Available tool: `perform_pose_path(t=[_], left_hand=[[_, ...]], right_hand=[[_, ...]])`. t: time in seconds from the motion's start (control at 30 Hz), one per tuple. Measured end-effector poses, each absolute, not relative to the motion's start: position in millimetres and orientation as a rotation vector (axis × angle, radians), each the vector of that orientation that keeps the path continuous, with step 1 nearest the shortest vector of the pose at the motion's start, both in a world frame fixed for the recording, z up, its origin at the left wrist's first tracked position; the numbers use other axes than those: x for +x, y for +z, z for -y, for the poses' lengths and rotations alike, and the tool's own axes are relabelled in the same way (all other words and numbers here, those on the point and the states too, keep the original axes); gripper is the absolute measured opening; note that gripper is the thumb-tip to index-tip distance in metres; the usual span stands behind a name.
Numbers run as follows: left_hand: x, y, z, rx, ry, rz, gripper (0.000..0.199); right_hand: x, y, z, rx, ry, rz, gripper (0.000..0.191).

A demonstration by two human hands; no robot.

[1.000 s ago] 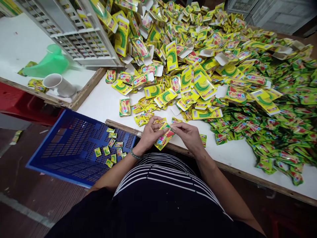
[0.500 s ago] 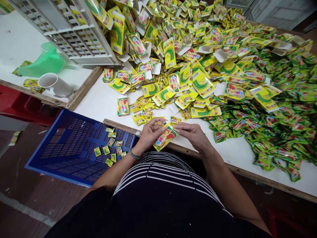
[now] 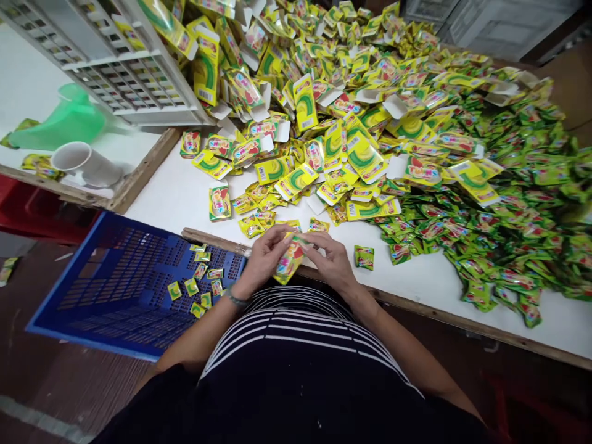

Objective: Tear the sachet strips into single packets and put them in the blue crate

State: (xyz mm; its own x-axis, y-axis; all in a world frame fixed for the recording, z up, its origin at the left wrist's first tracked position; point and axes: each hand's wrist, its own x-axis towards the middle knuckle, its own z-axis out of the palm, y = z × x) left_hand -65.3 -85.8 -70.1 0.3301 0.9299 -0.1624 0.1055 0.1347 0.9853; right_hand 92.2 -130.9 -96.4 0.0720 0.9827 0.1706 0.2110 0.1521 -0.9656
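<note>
A yellow and green candy box [image 3: 287,264] with a red fruit picture is held low over the table's front edge. My left hand [image 3: 266,259] grips its left side with thumb and fingers. My right hand [image 3: 329,256] pinches the box's upper right end. Small yellow packets [image 3: 252,226] lie on the white table just beyond my hands. A single green packet [image 3: 364,258] rests to the right of my right hand. One closed small box [image 3: 219,203] stands apart at the left of the large pile of flat boxes [image 3: 365,154].
A blue crate [image 3: 92,277] holding several small boxes is at the lower left. Green packets [image 3: 518,246] are heaped at the right. A white crate [image 3: 134,74], a white cup [image 3: 86,163] and a green scoop [image 3: 69,120] are at the upper left.
The view has shifted slightly. Both hands have drawn closer together around the box. A green packet now lies alone right of my right hand, where bare table showed before.
</note>
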Motion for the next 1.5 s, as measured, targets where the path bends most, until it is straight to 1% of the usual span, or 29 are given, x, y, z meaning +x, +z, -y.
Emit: perform_pose_path(t=[0.07,0.1,0.2,0.27,0.33,0.37,0.43,0.53,0.63,0.67,0.77,0.8,0.9,1.0,1.07,1.13,1.2,1.27,1.33,1.4,1.5], left_hand=[[-98,-50,77,1.632,0.579,-1.207,0.036],[-118,-38,73,1.796,0.416,-1.296,0.036],[-173,-7,65,2.078,-0.052,-1.675,0.039],[-191,2,65,2.187,-0.135,-1.89,0.046],[-186,-3,66,2.226,-0.014,-1.936,0.05],[-177,-10,67,2.213,0.085,-1.882,0.051],[-149,-28,68,2.15,0.282,-1.687,0.05],[-103,-54,68,2.132,0.499,-1.387,0.048],[-67,-68,69,2.204,0.647,-1.158,0.046],[-57,-71,70,2.241,0.674,-1.094,0.05],[-33,-80,73,2.349,0.682,-0.922,0.07],[-28,-83,75,2.362,0.666,-0.882,0.071],[-24,-94,76,2.277,0.677,-0.91,0.057],[-38,-97,69,2.001,0.743,-1.093,0.044],[-51,-95,63,1.745,0.719,-1.189,0.035],[-60,-92,58,1.505,0.674,-1.193,0.033],[-63,-91,55,1.363,0.649,-1.146,0.034],[-61,-92,55,1.295,0.658,-1.102,0.035],[-57,-96,56,1.253,0.695,-1.094,0.039],[-53,-98,56,1.238,0.715,-1.106,0.043],[-50,-98,56,1.306,0.677,-1.122,0.039]], right_hand=[[103,-99,125,-1.298,0.846,1.4,0.019],[112,-101,123,-1.377,0.752,1.387,0.019],[155,-115,115,-1.755,0.298,1.199,0.029],[188,-129,108,-1.976,0.032,1.04,0.042],[213,-144,100,-2.118,-0.083,0.927,0.055],[222,-150,96,-2.144,-0.06,0.887,0.06],[230,-157,92,-2.101,0.106,0.812,0.064],[227,-155,101,-1.857,0.43,0.682,0.06],[211,-141,124,-1.68,0.58,0.623,0.053],[203,-135,131,-1.656,0.606,0.628,0.05],[174,-115,143,-1.591,0.751,0.678,0.04],[163,-109,142,-1.56,0.83,0.703,0.037],[141,-98,131,-1.462,1.02,0.817,0.032],[140,-99,116,-1.455,0.948,1.056,0.034],[144,-108,110,-1.539,0.841,1.371,0.037],[146,-122,108,-1.608,0.77,1.733,0.045],[145,-136,107,-1.632,0.708,1.946,0.049],[143,-146,108,-1.657,0.632,1.921,0.047],[143,-149,110,-1.694,0.595,1.699,0.038],[148,-144,112,-1.669,0.657,1.392,0.031],[156,-125,111,-1.531,0.841,1.111,0.029]])
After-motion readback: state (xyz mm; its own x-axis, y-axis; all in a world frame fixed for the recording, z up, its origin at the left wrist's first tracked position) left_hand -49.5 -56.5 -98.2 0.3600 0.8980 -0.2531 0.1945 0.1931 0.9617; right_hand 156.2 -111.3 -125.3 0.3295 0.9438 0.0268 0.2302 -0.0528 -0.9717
